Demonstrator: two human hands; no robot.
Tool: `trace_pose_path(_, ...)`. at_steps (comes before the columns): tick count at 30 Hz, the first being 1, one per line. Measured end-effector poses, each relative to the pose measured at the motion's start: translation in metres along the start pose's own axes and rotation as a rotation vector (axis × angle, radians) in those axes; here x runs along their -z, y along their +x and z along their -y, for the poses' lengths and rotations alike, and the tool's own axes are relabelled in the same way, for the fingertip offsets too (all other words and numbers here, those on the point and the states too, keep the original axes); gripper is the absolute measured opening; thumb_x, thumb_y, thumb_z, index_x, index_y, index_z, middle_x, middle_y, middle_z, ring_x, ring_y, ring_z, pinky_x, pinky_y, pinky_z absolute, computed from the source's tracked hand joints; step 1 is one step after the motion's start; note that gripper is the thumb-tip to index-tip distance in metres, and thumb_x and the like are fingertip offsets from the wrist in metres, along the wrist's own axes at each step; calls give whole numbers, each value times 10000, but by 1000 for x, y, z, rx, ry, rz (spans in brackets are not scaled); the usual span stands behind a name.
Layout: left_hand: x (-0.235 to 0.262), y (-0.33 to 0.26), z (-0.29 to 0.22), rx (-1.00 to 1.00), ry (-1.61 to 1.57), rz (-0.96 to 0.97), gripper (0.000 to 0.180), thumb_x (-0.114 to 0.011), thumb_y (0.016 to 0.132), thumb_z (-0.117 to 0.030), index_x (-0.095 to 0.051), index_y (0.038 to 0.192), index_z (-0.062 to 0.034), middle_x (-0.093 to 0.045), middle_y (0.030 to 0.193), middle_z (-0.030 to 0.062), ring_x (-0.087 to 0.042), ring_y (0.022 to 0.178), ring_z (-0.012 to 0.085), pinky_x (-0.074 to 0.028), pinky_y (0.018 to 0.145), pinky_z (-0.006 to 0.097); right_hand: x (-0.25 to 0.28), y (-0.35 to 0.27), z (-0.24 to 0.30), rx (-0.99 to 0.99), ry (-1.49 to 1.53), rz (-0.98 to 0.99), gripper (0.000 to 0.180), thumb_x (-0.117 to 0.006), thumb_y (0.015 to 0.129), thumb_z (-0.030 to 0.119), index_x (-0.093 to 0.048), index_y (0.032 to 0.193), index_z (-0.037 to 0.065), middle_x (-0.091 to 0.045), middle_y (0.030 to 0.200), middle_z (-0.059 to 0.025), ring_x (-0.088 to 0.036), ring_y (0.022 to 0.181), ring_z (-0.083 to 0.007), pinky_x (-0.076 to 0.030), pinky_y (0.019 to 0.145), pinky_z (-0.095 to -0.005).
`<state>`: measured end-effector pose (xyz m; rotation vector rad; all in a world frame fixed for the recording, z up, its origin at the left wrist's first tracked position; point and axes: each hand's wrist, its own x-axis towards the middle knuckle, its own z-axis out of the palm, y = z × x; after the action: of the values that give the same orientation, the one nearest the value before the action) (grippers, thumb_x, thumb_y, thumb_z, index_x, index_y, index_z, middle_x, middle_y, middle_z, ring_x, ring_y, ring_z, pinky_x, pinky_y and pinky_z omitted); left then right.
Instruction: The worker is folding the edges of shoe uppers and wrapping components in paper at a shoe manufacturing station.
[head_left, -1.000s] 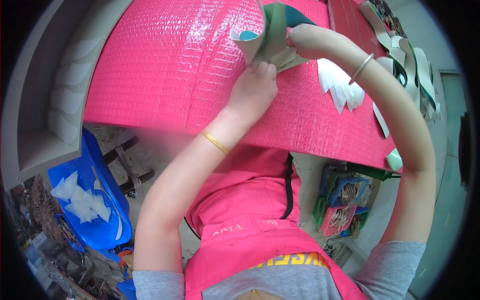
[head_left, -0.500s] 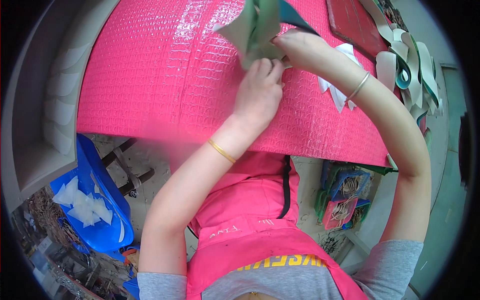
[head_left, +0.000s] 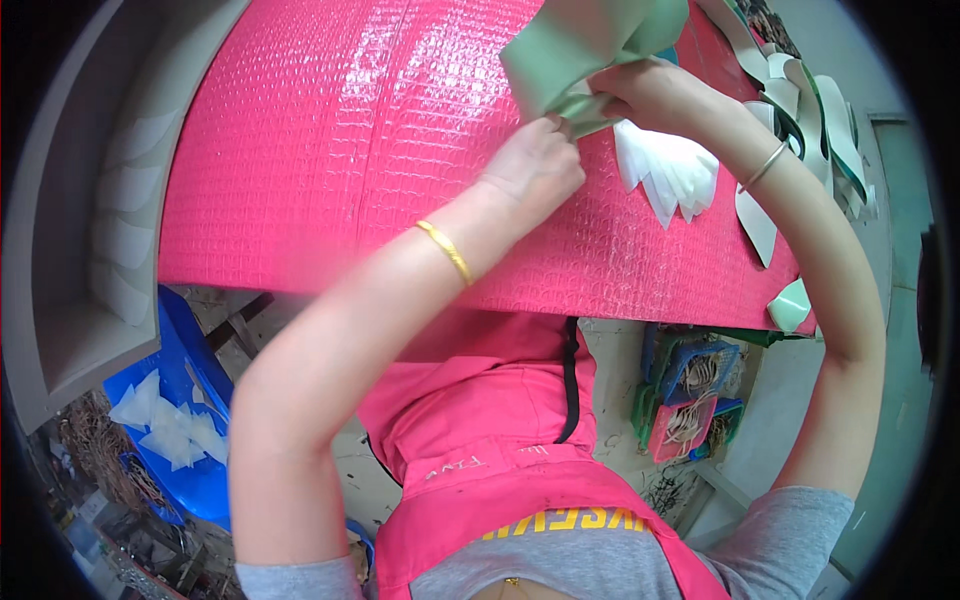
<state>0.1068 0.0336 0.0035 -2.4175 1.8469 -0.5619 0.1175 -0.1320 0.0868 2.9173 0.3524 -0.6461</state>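
Both hands meet over a pink textured table cover (head_left: 330, 170). My left hand (head_left: 535, 170), with a gold bangle on the wrist, pinches the lower edge of a pale green sheet piece (head_left: 580, 40). My right hand (head_left: 650, 95) grips the same green piece from the right, its wrist wearing a thin bracelet. The piece is folded and lifted off the table, and its upper part runs out of view. Right beside the hands lies a fan of white pointed pieces (head_left: 668, 172).
More pale green and white cut pieces (head_left: 800, 110) lie along the table's right side. A grey shelf (head_left: 70, 260) stands at the left, a blue bin (head_left: 180, 420) with white scraps below it. Small baskets (head_left: 690, 390) sit on the floor under the table.
Both hands and the green piece have shifted right and nearer in the view. The piece now shows its pale green face, and the hands sit closer together on its lower edge.
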Motion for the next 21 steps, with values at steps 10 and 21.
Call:
trace_pose_path(10, 21, -79, -1, 99, 87, 30, 126, -529, 558, -128, -616, 578, -38, -519, 735, 105, -492, 812, 225, -379, 804, 293, -17, 32, 73, 240, 421, 2, 350, -630, 718, 190, -572, 1031, 44, -603, 935, -149, -571, 877, -249, -444, 753, -306)
trace_pose_path(21, 6, -107, 4, 350, -274, -61, 288, -525, 700, -87, -573, 950, 46, -517, 899, 82, -491, 873, 222, -399, 811, 321, -20, 39, 85, 295, 227, -167, 249, -581, 755, 130, -581, 990, 48, -606, 933, -112, -572, 864, -217, -461, 755, -292)
